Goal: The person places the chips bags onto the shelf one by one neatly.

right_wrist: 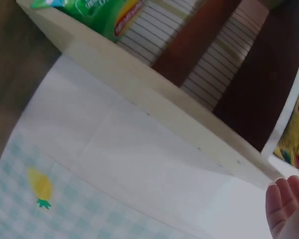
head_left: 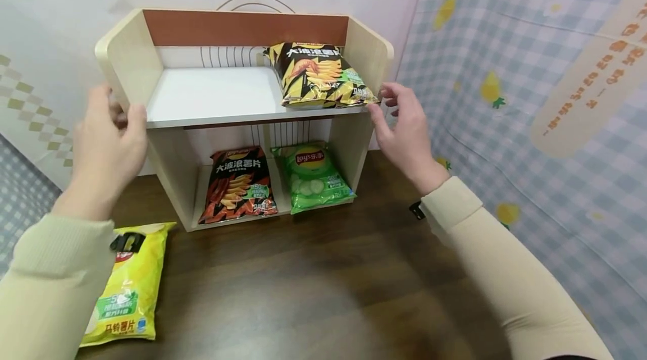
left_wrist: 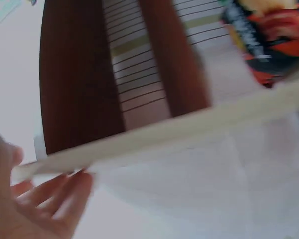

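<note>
A small two-tier wooden shelf (head_left: 217, 119) stands against the back wall. My left hand (head_left: 108, 146) is at its left side panel, fingertips along the outer face and thumb on the inner side in the left wrist view. At the right side panel, my right hand (head_left: 404, 132) has its fingertips by the front edge and its thumb near a corner of the black-and-yellow chip bag (head_left: 318, 76). That bag lies on the upper tier's right half. Below, a black-and-red chip bag (head_left: 240, 186) and a green chip bag (head_left: 310, 177) lean side by side.
A yellow chip bag (head_left: 133, 287) lies on the dark wooden table (head_left: 303, 287) at front left, partly under my left sleeve (head_left: 55, 276). A checked cloth with pineapple prints (head_left: 505, 68) hangs along the right, and a pale cloth (head_left: 60, 23) covers the back.
</note>
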Motion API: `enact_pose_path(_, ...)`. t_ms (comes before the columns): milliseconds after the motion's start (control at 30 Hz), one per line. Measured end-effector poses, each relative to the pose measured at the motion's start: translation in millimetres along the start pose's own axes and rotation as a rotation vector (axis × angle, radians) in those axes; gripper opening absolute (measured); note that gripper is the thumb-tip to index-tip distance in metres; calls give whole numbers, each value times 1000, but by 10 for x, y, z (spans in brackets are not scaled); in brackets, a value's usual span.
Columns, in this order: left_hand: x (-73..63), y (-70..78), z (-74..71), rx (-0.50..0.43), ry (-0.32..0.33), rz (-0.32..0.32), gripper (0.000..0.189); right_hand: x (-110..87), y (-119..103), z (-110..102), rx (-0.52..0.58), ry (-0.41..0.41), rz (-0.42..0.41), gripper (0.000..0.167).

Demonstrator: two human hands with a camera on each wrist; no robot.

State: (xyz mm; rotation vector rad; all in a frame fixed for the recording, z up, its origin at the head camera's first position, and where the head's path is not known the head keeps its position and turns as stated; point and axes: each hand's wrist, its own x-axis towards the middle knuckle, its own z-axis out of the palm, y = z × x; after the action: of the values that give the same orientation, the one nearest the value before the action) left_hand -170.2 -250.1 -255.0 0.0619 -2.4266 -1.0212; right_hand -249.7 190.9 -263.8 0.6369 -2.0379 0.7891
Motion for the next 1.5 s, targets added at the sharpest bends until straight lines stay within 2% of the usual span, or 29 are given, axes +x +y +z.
enact_pose_path(67, -176, -162, 19, 67, -123, -11, 63, 89, 7, -52, 48, 24, 72, 42)
enact_pose_path(167, -430, -374, 80, 163, -299, -15, 70, 277, -2, -141, 92, 20, 221, 47)
enact_pose_path(267, -634, -523, 155, 250, -408, -9, 70, 481, -10, -214, 151, -25, 374, 50)
enact_pose_path(367, -777, -630, 202, 332, -483, -15, 72, 658, -1, -251, 236, -86, 495, 50)
enact_pose_path(467, -892, -731, 225, 389, -536, -29, 78, 791, 23, -258, 298, -130, 588, 49)
enact_pose_path(567, -1004, -848, 239, 417, -551, -27, 82, 898, 34, -260, 288, -163, 661, 48)
enact_pose_path(700, -1127, -1010, 232, 434, -533, -6, 83, 1075, 3, -281, 172, -248, 763, 48)
enact_pose_path(800, -1197, -1130, 190, 440, -549, -26, 88, 1217, -7, -282, 48, -387, 826, 48)
enact_pose_path(867, -1241, -1219, 157, 450, -557, -52, 92, 1289, 0, -262, -36, -482, 832, 43)
enact_pose_path(967, -1300, -1348, 106, 481, -561, -89, 94, 1349, 5, -213, -174, -601, 758, 40)
enact_pose_path(1067, -1338, -1471, 65, 509, -568, -125, 96, 1384, -19, -165, -279, -644, 670, 44)
enact_pose_path(1167, -1363, -1561, 43, 509, -578, -147, 96, 1399, -56, -108, -330, -652, 628, 47)
enact_pose_path(1267, -1388, -1623, 42, 500, -587, -161, 96, 1403, -94, -42, -355, -625, 614, 47)
enact_pose_path(1367, -1405, -1655, 32, 508, -597, -184, 97, 1418, -115, 19, -358, -603, 614, 47)
enact_pose_path(1500, -1417, -1684, 6, 514, -597, -198, 96, 1461, -122, 83, -350, -611, 624, 49)
